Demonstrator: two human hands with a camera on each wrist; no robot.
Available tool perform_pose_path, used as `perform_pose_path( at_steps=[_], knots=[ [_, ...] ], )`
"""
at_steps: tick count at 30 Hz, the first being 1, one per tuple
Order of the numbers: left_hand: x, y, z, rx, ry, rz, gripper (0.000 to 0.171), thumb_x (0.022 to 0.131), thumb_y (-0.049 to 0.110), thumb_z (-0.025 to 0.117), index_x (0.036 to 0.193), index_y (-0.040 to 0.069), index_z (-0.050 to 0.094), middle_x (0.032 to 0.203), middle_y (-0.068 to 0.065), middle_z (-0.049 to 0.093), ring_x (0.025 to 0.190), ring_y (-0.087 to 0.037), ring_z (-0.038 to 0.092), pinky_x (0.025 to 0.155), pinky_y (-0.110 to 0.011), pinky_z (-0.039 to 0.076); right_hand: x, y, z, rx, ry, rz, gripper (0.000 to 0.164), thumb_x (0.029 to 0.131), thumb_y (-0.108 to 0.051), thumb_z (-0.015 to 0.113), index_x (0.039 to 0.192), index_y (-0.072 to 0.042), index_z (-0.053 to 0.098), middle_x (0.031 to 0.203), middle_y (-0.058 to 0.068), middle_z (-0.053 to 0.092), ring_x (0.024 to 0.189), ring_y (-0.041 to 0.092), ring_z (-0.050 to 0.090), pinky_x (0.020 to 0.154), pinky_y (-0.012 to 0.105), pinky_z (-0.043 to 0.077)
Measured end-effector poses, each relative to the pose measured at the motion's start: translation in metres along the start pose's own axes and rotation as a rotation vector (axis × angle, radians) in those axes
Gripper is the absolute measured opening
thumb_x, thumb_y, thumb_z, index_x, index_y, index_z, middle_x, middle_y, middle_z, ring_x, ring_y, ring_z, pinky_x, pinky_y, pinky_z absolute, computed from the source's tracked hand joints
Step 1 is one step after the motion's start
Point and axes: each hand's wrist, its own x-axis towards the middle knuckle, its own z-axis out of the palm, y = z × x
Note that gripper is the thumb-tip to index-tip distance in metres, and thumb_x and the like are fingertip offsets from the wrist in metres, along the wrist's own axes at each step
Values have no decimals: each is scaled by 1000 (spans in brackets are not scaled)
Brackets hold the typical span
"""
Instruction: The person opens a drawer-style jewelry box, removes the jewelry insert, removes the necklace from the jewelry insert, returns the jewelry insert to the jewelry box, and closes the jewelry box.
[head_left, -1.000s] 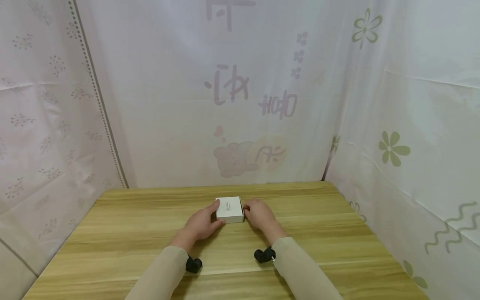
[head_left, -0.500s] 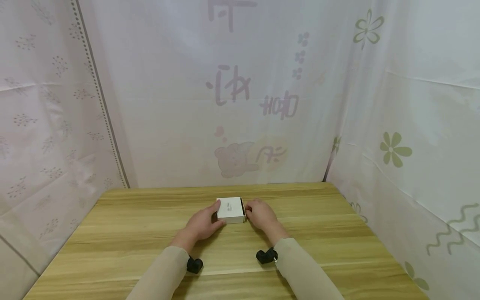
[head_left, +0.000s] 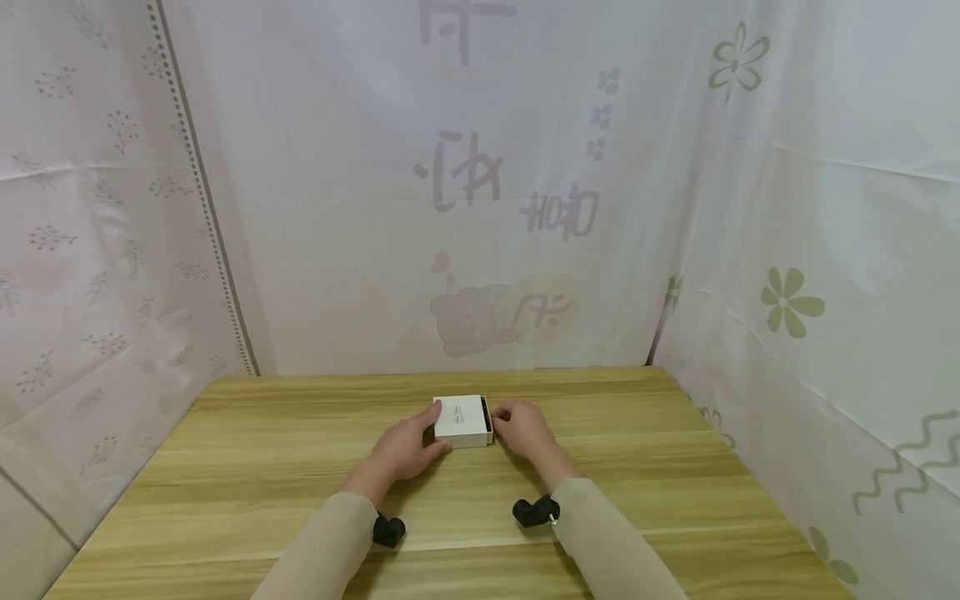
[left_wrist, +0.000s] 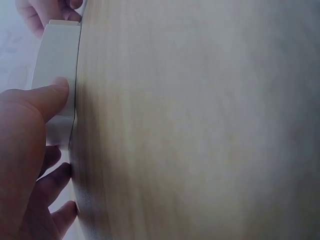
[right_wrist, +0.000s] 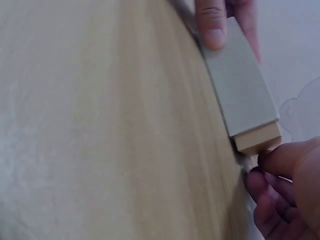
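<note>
We see the tray (right_wrist: 258, 137) a little further out of the box (head_left: 461, 418) on the side of the right hand (head_left: 524, 432), its dark gap wider than a second ago, so we judge the box only partly open. It lies on the counter (head_left: 465, 517) between both hands. The left hand (head_left: 402, 448) grips it, half closed round its body; the right curls tightly, apparently pinching the tray's end, though we cannot see the exact hold.

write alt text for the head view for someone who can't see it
A person's left hand grips a small white box on a wood-grain table, while the right hand touches the inner tray poking out of its right side. Pale patterned cloth hangs behind and on both sides.
</note>
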Motion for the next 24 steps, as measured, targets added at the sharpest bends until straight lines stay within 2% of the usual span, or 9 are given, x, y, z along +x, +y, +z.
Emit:
perform_pose_path(
  at_steps=[3, 8, 15, 24],
  knots=[
    [0, 0, -1, 1, 1, -6, 83, 106, 42, 74, 173, 14, 35, 171, -14, 49, 153, -39, 54, 125, -57, 47, 0, 1, 0, 71, 1, 28, 12, 107, -17, 72, 105, -12, 83, 104, 4, 80, 99, 22, 72, 93, 46, 61],
    [-2, 1, -1, 3, -1, -8, 82, 106, 42, 74, 174, 14, 35, 172, -13, 48, 154, -39, 53, 125, -57, 46, -2, 1, -1, 116, 11, 40, 12, 107, -16, 72, 104, -10, 82, 102, 5, 79, 97, 22, 71, 93, 47, 60],
    [-3, 2, -2, -5, -6, -7, 83, 106, 41, 74, 174, 14, 34, 172, -13, 48, 154, -40, 53, 125, -57, 46, -4, 2, 0, 95, 24, 41, 9, 104, -15, 75, 98, -12, 80, 94, 2, 76, 89, 17, 67, 86, 42, 59],
    [-1, 0, 0, 9, -3, -1, 83, 106, 43, 74, 174, 15, 35, 171, -13, 49, 153, -41, 54, 124, -58, 47, -4, 2, -2, 81, 33, 44, 9, 103, -14, 75, 95, -11, 78, 92, 2, 76, 87, 18, 66, 84, 42, 59]
  ],
)
